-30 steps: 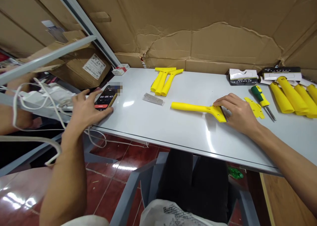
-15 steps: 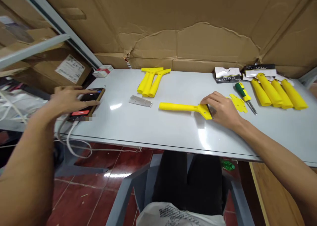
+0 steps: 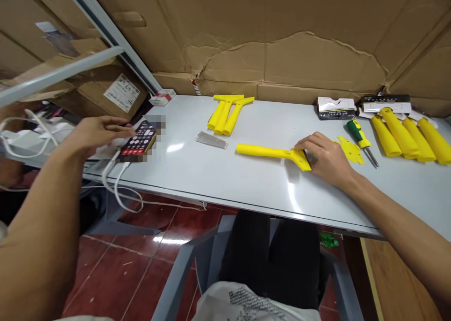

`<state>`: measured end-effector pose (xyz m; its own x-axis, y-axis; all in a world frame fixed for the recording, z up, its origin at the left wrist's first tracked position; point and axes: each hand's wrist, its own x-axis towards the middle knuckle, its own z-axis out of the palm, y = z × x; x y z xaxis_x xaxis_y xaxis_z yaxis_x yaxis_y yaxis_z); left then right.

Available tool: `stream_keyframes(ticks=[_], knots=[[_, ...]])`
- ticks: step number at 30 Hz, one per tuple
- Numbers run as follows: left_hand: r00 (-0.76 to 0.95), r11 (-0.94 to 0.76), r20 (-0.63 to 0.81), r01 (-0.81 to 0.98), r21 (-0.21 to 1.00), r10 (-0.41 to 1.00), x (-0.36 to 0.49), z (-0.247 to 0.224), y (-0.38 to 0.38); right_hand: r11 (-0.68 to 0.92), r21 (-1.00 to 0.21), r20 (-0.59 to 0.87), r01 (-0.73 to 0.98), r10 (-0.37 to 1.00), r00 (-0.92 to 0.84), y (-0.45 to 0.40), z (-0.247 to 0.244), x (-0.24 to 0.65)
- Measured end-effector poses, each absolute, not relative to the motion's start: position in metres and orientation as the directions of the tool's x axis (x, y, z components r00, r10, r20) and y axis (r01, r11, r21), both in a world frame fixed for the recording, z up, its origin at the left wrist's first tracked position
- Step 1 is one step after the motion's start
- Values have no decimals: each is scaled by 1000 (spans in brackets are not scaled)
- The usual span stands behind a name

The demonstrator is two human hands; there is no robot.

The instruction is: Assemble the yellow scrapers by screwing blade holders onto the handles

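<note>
My left hand [image 3: 100, 134] is beside a phone [image 3: 139, 141], its fingers stretched out and the tips at the left edge of the lit screen. White cables run from the phone. My right hand [image 3: 329, 157] pinches the wide blade end of a yellow scraper [image 3: 264, 150], whose handle points left across the table; the fingers partly hide that end. Right of this hand are yellow flat plastic pieces [image 3: 348, 148] and a green and yellow screwdriver [image 3: 361, 140]. Thin metal blades [image 3: 212, 140] lie left of the scraper handle.
Several yellow scraper handles [image 3: 225, 117] lie at the back of the white table [image 3: 197, 171], with more handles [image 3: 401, 133] at the right. Black and white packages [image 3: 336, 109] sit by the cardboard wall [image 3: 282, 63]. A metal shelf bar [image 3: 70, 72] and carton [image 3: 105, 88] stand left.
My left hand has drawn back from across the phone screen to its left edge, and the screen picture differs. The view has shifted slightly left. My right hand keeps its grip on the scraper.
</note>
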<state>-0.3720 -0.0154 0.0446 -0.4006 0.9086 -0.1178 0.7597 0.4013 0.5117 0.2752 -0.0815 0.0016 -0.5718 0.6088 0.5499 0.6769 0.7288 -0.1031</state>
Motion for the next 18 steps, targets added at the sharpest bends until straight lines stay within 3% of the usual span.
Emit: stream_keyframes(ticks=[4, 9, 18], knots=[[-372, 398, -163, 737, 546, 914, -382, 41, -12, 731, -105, 555, 674, 606, -571, -81, 1, 275], [-451, 412, -70, 727, 550, 890, -366, 44, -15, 739, -108, 555, 665, 600, -577, -81, 1, 276], [-507, 440, -49, 692, 572, 861, -341, 47, -23, 736, -112, 550, 668, 606, -575, -83, 2, 275]])
